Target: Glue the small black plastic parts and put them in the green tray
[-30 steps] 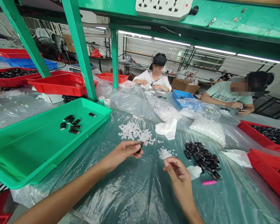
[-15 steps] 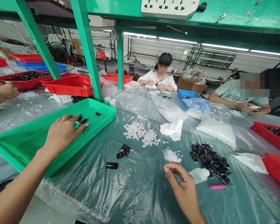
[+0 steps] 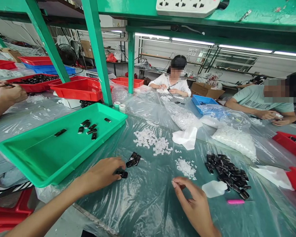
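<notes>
My left hand (image 3: 105,173) is low over the plastic-covered table, its fingers and thumb closing around one small glossy black plastic piece (image 3: 124,174). A few more such black pieces (image 3: 133,159) lie together just beyond its fingertips. My right hand (image 3: 196,204) hovers nearer me with thumb and forefinger pinched; anything between them is too small to make out. Close by it are a translucent squeeze bottle (image 3: 213,189) and a pink-handled tool (image 3: 235,201) with a thin tip. A loose heap of black pieces (image 3: 227,172) spreads beyond the bottle.
A green tray (image 3: 61,158) at left holds several black pieces. Small white bits lie in piles (image 3: 150,140) mid-table, with another pile (image 3: 186,167) nearer. Green posts (image 3: 97,52) carry a shelf overhead. Red bins (image 3: 76,89) and co-workers surround the table.
My left hand has moved out of the green tray, right and toward me, to the black piece on the table. My right hand keeps its pinch. The view has shifted slightly.
</notes>
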`<state>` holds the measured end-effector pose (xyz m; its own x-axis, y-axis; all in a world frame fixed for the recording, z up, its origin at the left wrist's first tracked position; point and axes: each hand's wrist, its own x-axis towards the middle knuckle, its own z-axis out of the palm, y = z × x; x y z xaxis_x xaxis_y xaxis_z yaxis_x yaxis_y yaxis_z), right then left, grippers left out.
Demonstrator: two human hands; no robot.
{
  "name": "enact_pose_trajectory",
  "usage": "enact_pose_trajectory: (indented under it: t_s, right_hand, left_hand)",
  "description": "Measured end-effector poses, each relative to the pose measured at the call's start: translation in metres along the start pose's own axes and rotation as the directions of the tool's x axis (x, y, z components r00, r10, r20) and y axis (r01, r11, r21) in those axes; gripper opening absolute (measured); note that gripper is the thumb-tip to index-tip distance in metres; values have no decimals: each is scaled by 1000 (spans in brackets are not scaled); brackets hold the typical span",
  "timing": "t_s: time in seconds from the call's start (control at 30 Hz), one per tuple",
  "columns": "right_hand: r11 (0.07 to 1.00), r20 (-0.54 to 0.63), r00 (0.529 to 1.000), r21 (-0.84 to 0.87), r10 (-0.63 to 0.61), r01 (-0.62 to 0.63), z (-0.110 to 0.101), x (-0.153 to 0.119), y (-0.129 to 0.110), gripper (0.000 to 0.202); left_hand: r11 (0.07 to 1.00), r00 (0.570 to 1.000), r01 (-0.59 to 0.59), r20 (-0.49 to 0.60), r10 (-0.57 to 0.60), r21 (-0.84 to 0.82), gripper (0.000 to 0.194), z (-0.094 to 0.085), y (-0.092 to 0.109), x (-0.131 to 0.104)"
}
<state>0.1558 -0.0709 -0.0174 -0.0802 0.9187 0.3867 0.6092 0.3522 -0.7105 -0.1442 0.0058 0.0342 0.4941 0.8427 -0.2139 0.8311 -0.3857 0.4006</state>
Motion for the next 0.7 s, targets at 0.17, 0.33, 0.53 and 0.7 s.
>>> enact_pose_trajectory:
  t_s: [0.17, 0.33, 0.53, 0.7]
  right_hand:
    - [999, 53, 998, -28, -36, 38, 1, 0, -2, 9]
    - [995, 38, 996, -57, -82, 84, 3, 3, -6, 11]
    - [928, -178, 932, -264, -316, 264, -16, 2, -1, 25]
    - [849, -505, 781, -525, -367, 59, -62, 3, 4, 32]
  left_hand:
    - [1000, 999, -19, -44, 18, -9, 15, 14, 8, 5]
    - [977, 985, -156, -92, 143, -145, 10, 24, 38, 20]
    - [869, 956, -291, -85, 281, -402, 18, 30, 69, 41]
    - [828, 951, -301, -92, 294, -473, 29, 34, 81, 52]
